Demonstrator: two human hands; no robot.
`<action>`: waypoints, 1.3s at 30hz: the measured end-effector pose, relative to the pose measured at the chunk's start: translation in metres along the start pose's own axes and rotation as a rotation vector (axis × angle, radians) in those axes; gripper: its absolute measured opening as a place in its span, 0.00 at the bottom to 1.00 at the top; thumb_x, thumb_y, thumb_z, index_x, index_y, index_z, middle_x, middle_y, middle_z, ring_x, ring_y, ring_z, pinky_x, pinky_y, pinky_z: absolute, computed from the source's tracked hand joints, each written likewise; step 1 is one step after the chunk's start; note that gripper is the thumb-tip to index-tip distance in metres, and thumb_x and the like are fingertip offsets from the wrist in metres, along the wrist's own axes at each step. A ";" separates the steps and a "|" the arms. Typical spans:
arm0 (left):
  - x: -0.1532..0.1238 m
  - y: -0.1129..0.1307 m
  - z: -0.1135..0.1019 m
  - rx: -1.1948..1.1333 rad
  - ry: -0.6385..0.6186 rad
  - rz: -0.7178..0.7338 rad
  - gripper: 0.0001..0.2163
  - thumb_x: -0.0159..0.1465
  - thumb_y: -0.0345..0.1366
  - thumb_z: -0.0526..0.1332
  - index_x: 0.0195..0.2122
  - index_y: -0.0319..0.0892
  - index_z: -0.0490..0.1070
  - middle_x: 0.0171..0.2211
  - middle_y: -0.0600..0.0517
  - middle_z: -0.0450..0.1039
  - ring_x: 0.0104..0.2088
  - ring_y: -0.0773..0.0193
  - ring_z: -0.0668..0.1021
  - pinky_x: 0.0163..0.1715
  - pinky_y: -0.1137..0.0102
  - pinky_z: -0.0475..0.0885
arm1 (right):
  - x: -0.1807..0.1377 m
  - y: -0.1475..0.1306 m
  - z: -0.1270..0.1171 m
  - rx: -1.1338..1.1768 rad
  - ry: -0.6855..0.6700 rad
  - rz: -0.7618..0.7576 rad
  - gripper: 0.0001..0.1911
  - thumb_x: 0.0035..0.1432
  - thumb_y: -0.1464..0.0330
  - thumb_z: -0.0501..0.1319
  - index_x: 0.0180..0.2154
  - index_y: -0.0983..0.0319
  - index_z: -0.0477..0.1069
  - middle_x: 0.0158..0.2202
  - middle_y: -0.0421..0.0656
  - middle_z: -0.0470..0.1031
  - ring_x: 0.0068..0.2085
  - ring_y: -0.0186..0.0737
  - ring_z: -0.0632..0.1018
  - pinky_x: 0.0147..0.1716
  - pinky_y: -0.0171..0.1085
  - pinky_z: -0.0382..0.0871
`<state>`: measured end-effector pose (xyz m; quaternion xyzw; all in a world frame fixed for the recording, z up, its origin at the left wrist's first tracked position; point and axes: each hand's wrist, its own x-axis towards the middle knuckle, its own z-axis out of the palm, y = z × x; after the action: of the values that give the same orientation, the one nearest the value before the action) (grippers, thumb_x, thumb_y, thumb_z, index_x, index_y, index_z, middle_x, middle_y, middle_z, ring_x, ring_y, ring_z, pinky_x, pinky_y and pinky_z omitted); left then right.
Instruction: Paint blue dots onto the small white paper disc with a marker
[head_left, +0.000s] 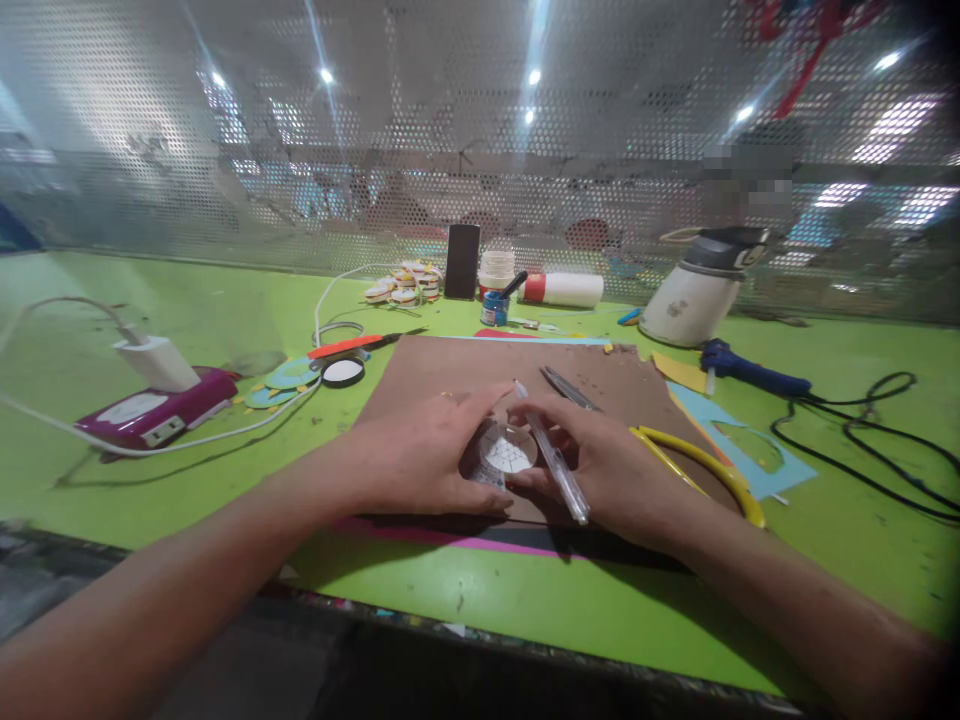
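My left hand [424,455] is curled around the side of a small round piece [508,450] with a white, line-marked face. Part of its patterned side shows beneath the fingers. From the other side, my right hand [611,460] touches the same piece with its fingertips. A clear-barrelled pen [553,455] lies slantwise between the right hand's fingers. Both hands are over a sheet of brown card [465,370]. Beside and partly behind the right hand lie scissors [731,487] with yellow handles, their dark blades pointing away from me.
At left are a purple power strip [154,410] with a white charger, paper discs [292,375] and an orange-handled cutter [343,347]. A phone [462,262], blue jar [495,308] and white bottle [697,295] stand behind. A blue glue gun [757,370] trails its cord at right.
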<state>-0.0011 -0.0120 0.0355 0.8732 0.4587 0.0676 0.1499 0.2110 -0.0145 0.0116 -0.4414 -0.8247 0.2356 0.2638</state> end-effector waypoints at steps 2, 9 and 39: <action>0.000 -0.001 0.001 0.000 0.003 0.005 0.44 0.57 0.54 0.64 0.71 0.47 0.46 0.64 0.41 0.64 0.60 0.43 0.70 0.56 0.53 0.67 | 0.000 0.000 0.000 -0.003 0.007 -0.007 0.21 0.53 0.67 0.68 0.49 0.58 0.72 0.38 0.42 0.79 0.34 0.39 0.77 0.36 0.38 0.69; 0.001 0.001 0.001 -0.002 0.009 -0.023 0.45 0.56 0.53 0.65 0.71 0.47 0.46 0.63 0.42 0.65 0.61 0.43 0.70 0.56 0.53 0.67 | 0.002 0.002 0.001 -0.020 0.015 -0.014 0.21 0.52 0.66 0.68 0.49 0.59 0.72 0.37 0.41 0.78 0.34 0.38 0.76 0.36 0.38 0.69; 0.000 0.000 0.003 0.004 0.044 0.003 0.39 0.56 0.53 0.65 0.66 0.45 0.56 0.56 0.42 0.72 0.53 0.44 0.75 0.48 0.56 0.71 | 0.002 0.003 -0.004 0.029 0.095 -0.008 0.20 0.60 0.65 0.62 0.53 0.61 0.69 0.48 0.49 0.79 0.44 0.45 0.80 0.42 0.43 0.75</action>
<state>-0.0003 -0.0128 0.0330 0.8725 0.4606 0.0861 0.1380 0.2143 -0.0103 0.0130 -0.4448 -0.8095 0.2253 0.3100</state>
